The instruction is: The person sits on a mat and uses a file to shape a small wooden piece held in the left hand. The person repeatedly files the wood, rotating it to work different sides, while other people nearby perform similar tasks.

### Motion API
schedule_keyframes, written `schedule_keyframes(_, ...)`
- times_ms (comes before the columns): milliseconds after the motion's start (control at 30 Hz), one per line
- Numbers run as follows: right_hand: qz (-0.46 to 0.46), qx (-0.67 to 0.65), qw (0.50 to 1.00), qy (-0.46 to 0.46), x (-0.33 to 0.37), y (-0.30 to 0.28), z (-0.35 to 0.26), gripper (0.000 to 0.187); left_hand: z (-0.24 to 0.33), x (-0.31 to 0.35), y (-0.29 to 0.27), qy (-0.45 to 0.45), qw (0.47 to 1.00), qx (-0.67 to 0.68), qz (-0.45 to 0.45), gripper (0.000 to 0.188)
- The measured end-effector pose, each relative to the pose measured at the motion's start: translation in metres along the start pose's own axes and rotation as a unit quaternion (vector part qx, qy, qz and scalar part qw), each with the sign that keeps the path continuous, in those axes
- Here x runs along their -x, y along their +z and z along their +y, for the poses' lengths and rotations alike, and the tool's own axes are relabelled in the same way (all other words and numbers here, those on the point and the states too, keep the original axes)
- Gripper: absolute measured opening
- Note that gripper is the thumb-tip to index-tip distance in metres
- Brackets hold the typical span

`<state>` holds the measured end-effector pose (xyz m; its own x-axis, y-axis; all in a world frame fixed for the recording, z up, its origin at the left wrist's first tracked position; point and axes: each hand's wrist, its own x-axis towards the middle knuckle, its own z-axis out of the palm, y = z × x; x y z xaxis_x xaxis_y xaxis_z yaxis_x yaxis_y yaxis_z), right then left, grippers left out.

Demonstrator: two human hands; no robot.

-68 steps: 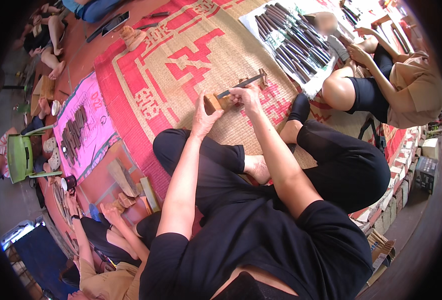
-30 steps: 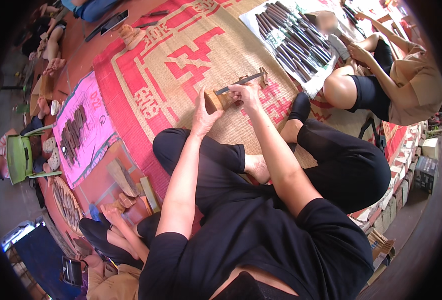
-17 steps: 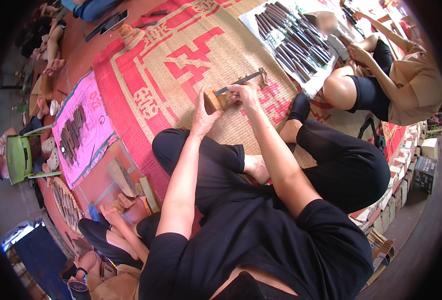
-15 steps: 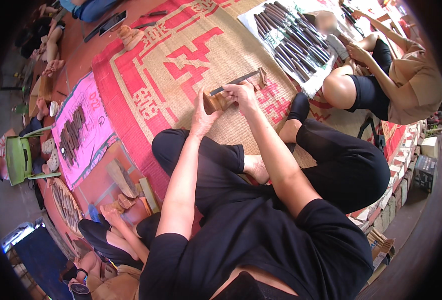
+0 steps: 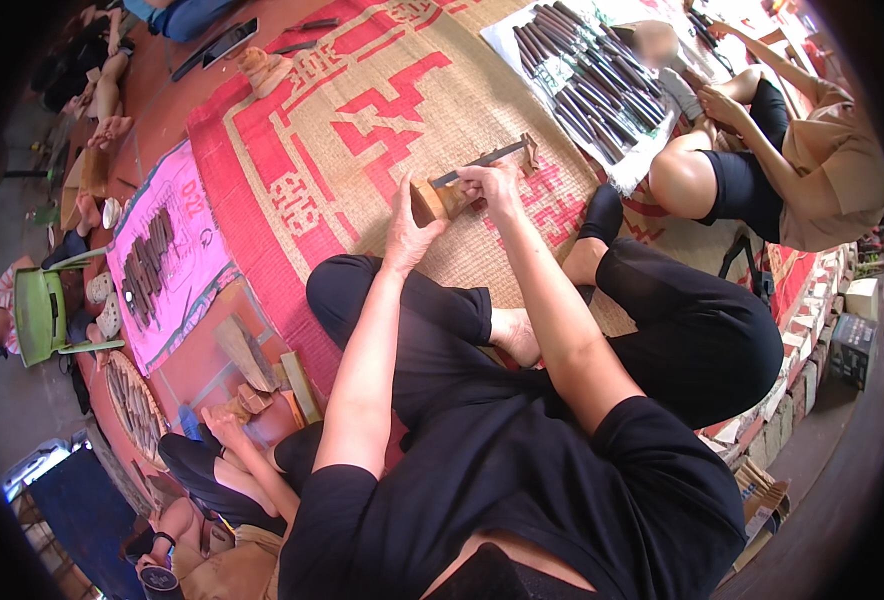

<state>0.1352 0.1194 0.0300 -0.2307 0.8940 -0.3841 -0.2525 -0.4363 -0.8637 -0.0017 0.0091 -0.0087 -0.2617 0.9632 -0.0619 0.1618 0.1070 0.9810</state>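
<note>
My left hand point(image 5: 409, 236) is closed around the broad, flat end of a brown wooden carving point(image 5: 444, 197), thumb and fingers on either side. My right hand point(image 5: 494, 190) grips a long, narrow dark tool point(image 5: 495, 154), which lies along the upper side of the carving. Its exact kind cannot be made out. A small brown piece point(image 5: 530, 153) shows by the tool's far end; whether it belongs to the carving is unclear. Both hands are held above the woven mat point(image 5: 362, 185), in front of my crossed legs.
Rows of dark-handled tools lie on a white cloth point(image 5: 624, 172) at the right, beside a seated person point(image 5: 792, 150). More tools rest on a pink sheet point(image 5: 190, 235) at the left. Another wooden carving point(image 5: 262, 70) stands on the mat's far edge. Wood offcuts point(image 5: 245, 352) lie lower left.
My right hand and the dark tool have shifted slightly to the right along the carving. The left hand keeps its hold, and the whole view has moved a little.
</note>
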Motion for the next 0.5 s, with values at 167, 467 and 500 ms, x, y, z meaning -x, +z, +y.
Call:
schedule_keyframes(167,-0.025,0.026,0.999,0.021,0.006,0.011,-0.009,0.009,-0.004,0.000,-0.001,0.004,1.000,0.011,-0.003,0.098)
schedule_keyframes(467,0.017,0.012,0.999,0.046,0.000,-0.002,0.003,0.011,0.000,0.001,-0.001,0.011,1.000,-0.012,0.000,0.098)
schedule_keyframes(500,0.023,0.006,0.999,0.046,-0.004,-0.006,0.003,0.011,0.001,0.002,-0.001,0.019,0.999,-0.030,0.003,0.098)
